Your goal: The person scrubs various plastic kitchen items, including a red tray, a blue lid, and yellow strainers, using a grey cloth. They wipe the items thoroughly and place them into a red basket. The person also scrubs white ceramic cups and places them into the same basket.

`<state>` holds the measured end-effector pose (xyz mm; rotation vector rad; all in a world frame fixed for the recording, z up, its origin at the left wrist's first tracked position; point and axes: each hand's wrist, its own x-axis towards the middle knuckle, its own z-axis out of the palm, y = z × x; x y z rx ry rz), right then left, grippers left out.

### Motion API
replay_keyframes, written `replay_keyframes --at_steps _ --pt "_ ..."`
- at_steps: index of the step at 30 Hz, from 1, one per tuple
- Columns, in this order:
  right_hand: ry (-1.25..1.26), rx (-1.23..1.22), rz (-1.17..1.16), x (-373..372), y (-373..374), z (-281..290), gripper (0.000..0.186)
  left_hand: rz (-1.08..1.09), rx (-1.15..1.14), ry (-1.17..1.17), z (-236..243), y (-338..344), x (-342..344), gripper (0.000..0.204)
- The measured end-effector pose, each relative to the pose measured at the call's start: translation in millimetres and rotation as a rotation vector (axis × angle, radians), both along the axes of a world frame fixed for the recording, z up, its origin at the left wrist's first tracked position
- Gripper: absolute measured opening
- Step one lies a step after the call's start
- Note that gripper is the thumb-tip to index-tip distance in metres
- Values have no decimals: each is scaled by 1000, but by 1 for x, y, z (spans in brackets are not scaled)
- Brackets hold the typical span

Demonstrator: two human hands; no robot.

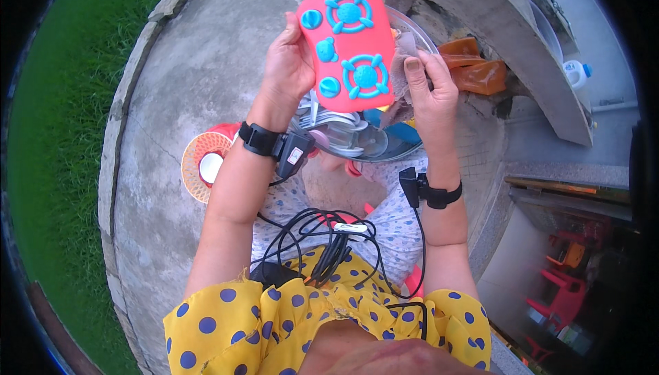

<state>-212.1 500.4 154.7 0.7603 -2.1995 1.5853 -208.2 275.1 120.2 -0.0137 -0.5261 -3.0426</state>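
Observation:
A pink toy stove top (351,44) with blue burner rings and knobs is held up in front of me. My left hand (291,60) grips its left edge, thumb along the rim. At its right edge, my right hand (435,88) pinches a greyish-mauve cloth (403,76) that lies against the toy's side. Below and behind the toy stands a basin (388,158), partly hidden by it. White plastic utensils (338,119) and clear and blue pieces lie inside the basin.
An orange-and-white basket (194,163) stands left of my left forearm. Black cable (335,255) lies coiled over my lap. An orange-brown bag (475,71) and a white bottle (575,74) are to the right, near a concrete ledge (522,52). Grass (68,128) borders the concrete ground at left.

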Motion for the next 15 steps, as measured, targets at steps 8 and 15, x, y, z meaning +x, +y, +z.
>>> replay_keyframes --at_steps 8,15 --pt "312 299 -151 10 -16 -6 31 271 125 -161 0 -1 -3 41" --pt "559 500 -58 32 -42 -16 34 328 122 -176 0 4 -3 44"
